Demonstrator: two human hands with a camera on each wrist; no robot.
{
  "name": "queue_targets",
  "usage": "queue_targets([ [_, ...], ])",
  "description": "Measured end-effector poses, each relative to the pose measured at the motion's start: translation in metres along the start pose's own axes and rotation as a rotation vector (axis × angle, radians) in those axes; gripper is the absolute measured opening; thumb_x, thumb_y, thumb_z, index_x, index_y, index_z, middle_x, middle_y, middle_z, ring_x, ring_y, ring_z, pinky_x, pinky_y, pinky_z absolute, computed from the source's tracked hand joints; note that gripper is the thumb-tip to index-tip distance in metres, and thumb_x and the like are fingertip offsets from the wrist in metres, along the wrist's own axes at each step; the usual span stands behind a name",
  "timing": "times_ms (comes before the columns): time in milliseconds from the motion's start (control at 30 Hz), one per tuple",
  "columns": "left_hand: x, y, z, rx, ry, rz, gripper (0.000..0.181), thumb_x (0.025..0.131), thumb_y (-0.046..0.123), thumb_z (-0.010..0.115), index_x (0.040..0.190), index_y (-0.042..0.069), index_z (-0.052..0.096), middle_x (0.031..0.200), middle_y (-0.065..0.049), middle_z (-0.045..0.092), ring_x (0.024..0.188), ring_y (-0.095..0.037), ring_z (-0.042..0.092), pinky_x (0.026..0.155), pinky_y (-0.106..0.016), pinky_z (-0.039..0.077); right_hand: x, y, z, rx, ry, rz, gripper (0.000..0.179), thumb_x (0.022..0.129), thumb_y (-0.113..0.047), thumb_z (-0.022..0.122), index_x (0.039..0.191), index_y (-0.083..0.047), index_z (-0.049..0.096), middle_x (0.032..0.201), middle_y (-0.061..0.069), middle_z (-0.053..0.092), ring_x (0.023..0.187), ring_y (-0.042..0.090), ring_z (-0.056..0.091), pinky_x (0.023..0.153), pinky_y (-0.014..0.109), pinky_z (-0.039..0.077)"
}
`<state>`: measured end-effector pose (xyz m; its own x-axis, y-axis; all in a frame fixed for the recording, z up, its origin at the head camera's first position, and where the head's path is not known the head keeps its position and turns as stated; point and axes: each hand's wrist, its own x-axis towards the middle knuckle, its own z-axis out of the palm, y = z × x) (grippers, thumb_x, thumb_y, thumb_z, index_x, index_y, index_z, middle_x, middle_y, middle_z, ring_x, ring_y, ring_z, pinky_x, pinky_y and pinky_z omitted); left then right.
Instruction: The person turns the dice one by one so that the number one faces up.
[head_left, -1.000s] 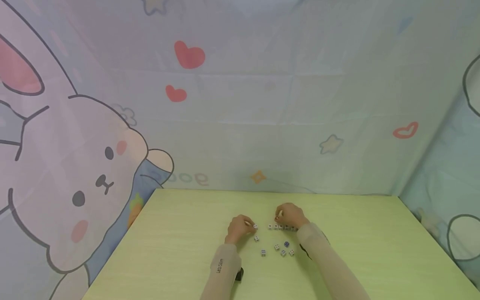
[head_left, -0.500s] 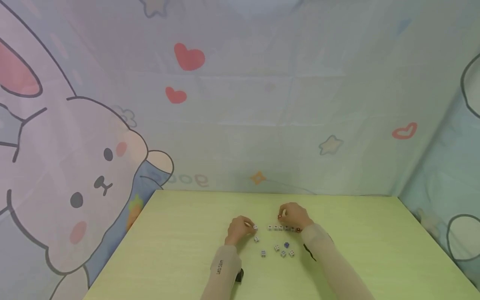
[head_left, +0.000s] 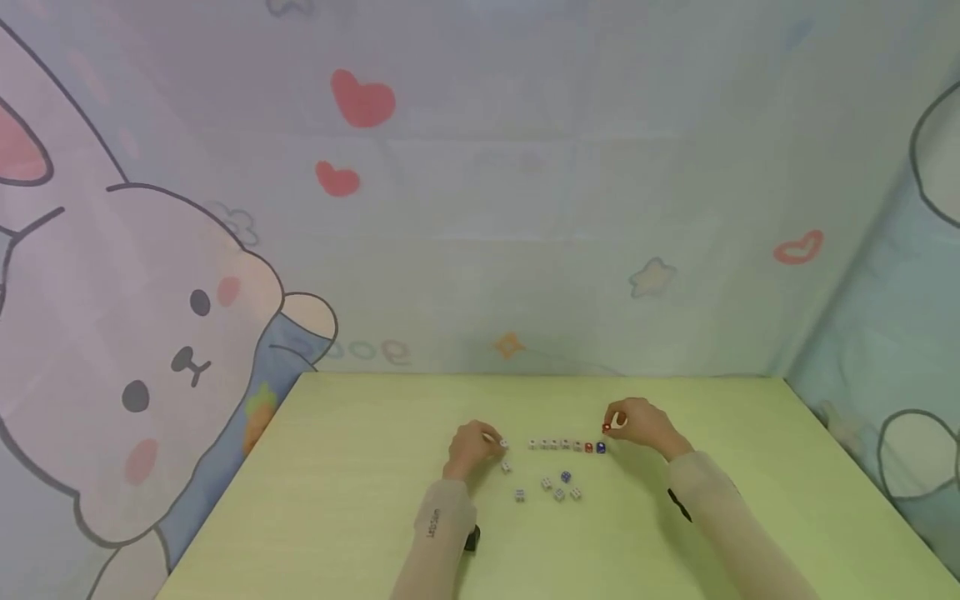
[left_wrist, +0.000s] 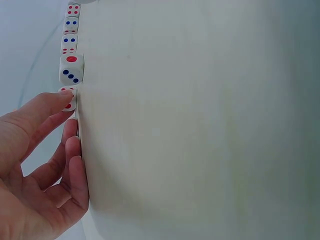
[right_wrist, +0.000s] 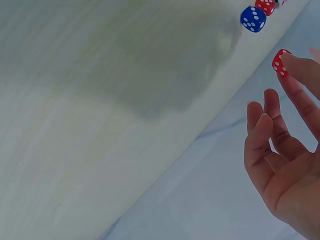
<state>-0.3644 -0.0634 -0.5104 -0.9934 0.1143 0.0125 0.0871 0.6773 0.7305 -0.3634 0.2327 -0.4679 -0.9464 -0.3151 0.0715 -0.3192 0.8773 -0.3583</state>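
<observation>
My right hand [head_left: 643, 423] pinches a red die [right_wrist: 281, 62] between thumb and index finger, raised off the table near the right end of a row of dice. That row has several white dice [head_left: 554, 444], then a red die [head_left: 588, 447] and a blue die [right_wrist: 253, 19] at its right end. Left of the row, my left hand [head_left: 471, 447] pinches a white die [left_wrist: 69, 100] by thumb and index finger. In the left wrist view its other fingers rest on the table, and a white die [left_wrist: 71, 69] stands just beyond the pinched one.
Nearer me lie loose dice: a white die [head_left: 506, 467] close to the left hand, another white die [head_left: 521, 495], and several more around a blue die [head_left: 566, 477]. The pale yellow-green table [head_left: 360, 483] ends at a printed cloth backdrop [head_left: 480, 275].
My right hand has moved right with the red die, from above the row to its right end, uncovering the red and blue dice there. The left hand keeps its place; the head view has shifted slightly.
</observation>
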Motion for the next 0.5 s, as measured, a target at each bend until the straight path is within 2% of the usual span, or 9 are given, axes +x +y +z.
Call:
queue_targets([
  [233,-0.004,0.001,-0.004,0.012,-0.007,-0.012,0.014,0.071,0.017,0.073,0.082,0.009,0.069,0.082,-0.007,0.069,0.074,-0.02,0.062,0.065,-0.034,0.047,-0.022,-0.008,0.005,0.02,-0.057,0.004,0.008,0.075,-0.021,0.07,0.08,-0.019,0.065,0.087,0.005,0.061,0.079,0.019,0.055,0.058,0.035,0.044],
  [500,-0.007,-0.001,-0.003,0.016,-0.018,-0.004,0.013,0.071,0.017,0.072,0.081,0.01,0.069,0.081,-0.007,0.068,0.073,-0.019,0.061,0.064,-0.033,0.046,-0.032,-0.011,0.022,0.025,-0.056,0.02,0.007,0.074,-0.02,0.07,0.076,-0.023,0.065,0.087,0.001,0.061,0.077,0.016,0.054,0.057,0.033,0.042],
])
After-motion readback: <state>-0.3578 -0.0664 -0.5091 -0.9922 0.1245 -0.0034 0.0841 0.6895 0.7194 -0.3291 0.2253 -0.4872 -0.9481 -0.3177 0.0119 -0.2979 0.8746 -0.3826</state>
